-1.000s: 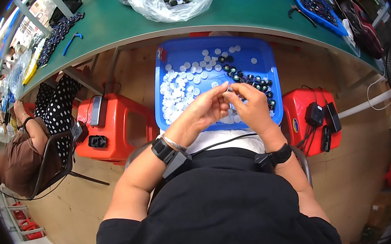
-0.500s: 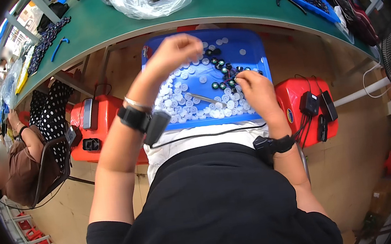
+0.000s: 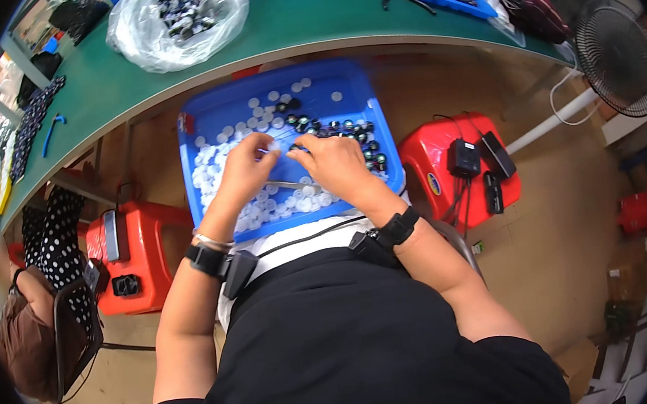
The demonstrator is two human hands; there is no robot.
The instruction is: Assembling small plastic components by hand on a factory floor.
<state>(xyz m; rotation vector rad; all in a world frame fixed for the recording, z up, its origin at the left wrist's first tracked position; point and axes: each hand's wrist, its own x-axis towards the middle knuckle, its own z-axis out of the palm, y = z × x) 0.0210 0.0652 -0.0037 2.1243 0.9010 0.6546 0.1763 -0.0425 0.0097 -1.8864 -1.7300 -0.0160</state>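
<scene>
A blue tray (image 3: 359,92) rests on my lap, holding several white round caps (image 3: 213,166) on its left and several small dark round parts (image 3: 348,132) on its right. My left hand (image 3: 245,169) hovers over the white caps, its fingertips pinched on a small white cap. My right hand (image 3: 334,163) sits beside it, fingertips pinched on a small dark part. The two sets of fingertips nearly meet over the tray's middle. A thin metal tool (image 3: 290,183) lies among the caps under my hands.
A green table (image 3: 305,22) curves across the top with a clear bag of parts (image 3: 177,12) and blue trays. Red stools (image 3: 144,256) (image 3: 454,168) stand at both sides; a fan (image 3: 619,52) is at right. Another person (image 3: 25,328) sits at lower left.
My left hand, stretched to the tray's far edge half a second ago, has come back beside my right hand. Both now pinch small parts together over the tray's middle.
</scene>
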